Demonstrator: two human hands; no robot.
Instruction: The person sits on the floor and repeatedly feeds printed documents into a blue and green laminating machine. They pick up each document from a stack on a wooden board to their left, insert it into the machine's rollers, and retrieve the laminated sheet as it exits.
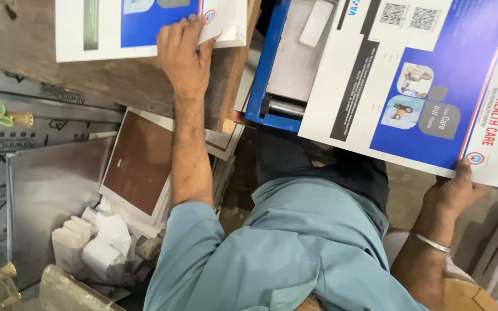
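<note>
Holding two printed sheets, one per hand, seen from the head camera looking down over a light blue shirt.

Left hand: reaches up and across, fingers pinching the lower right corner of a blue-and-white printed sheet that lies on a worn wooden board. The corner is lifted slightly; the rest lies flat. Grip closed on paper.

Right hand: thumb clamped on the lower corner of a larger blue-and-white printed flyer, which hangs out over a blue-framed machine with a grey metal bed. Grip closed on that one corner only; a metal bangle sits on the wrist.

Surroundings: a brown-faced card with white border leans below the board; folded white paper scraps are heaped at lower left beside a grey metal sheet.

Risks, judged:
- Flyer is held by a single corner, so it could sag, fold or crease along its unsupported span.
- Flyer edge could catch on the machine frame and tear.
- Pinched corner under the left hand could dog-ear, or the sheet could slide off the board if pulled sideways.
- With both hands occupied, neither can steady a slipping sheet.
</note>
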